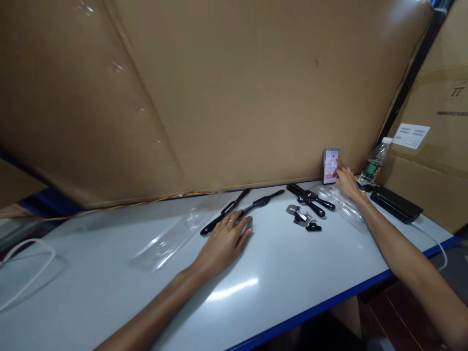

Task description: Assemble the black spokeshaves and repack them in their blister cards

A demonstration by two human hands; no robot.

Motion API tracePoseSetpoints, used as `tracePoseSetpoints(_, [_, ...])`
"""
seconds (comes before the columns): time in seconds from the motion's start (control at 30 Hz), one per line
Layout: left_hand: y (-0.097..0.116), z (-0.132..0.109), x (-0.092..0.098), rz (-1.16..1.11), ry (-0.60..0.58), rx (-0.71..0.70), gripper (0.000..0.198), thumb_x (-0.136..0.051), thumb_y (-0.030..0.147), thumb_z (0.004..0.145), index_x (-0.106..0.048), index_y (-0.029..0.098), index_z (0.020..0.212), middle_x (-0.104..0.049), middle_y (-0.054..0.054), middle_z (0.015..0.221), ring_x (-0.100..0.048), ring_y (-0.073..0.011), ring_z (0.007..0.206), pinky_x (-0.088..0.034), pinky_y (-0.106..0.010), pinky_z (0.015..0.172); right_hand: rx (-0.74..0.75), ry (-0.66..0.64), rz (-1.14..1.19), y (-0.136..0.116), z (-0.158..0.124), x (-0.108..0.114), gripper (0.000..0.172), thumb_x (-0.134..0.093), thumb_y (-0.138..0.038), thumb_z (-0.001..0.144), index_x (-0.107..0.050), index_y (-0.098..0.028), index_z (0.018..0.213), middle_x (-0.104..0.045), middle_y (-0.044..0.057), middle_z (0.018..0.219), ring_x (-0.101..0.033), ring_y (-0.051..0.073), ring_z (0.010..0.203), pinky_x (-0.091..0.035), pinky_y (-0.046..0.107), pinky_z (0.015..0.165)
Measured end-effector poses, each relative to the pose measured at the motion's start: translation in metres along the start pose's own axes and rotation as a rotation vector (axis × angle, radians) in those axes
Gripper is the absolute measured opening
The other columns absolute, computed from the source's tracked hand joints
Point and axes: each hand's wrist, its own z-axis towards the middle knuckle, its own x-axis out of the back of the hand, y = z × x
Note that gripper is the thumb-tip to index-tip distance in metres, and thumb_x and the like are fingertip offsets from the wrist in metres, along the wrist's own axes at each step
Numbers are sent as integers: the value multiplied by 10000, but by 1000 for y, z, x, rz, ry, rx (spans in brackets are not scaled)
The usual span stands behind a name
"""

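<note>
In the head view, the person's left hand (221,243) lies palm down, fingers nearly straight and slightly parted. Its fingertips are over the near end of a slender black tool with a widened middle (261,201); whether they grip it cannot be told. Just left of those fingers lies a long black tool with a slotted middle (226,210), and beyond it a clear plastic sleeve (175,239). The right hand (347,183) has its index finger extended at the screen of an upright smartphone (329,168), its other fingers bent, with nothing seen in its grasp; contact is unclear. Left of and nearer than these fingers lie black-handled tools (310,199) and small black and silver metal pieces (302,218). Right of them stands a clear plastic bottle with a green label (373,165).
</note>
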Motion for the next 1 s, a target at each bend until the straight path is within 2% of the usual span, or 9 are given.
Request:
tracePoseSetpoints(0.23, [-2,0,-4,-9,43,-13,416,-349,388,1065,-612,178,1310,-518,-182,1460,-498,-356,1352,-463,-591,1076,9,-1,8,2,1,-1,297,-460,-48,796,-669,-203,939,-506,93,1533,-482,369,1280,-458,551,1028])
tracePoseSetpoints(1.0, [-2,0,-3,-34,44,-13,425,-360,407,1059,-618,175,1304,-526,-184,1454,-492,-365,1354,-455,-600,1078,-9,-4,14,1,0,0,308,-449,-62,804,-675,-200,961,-475,88,1565,-473,376,1297,-453,569,1021])
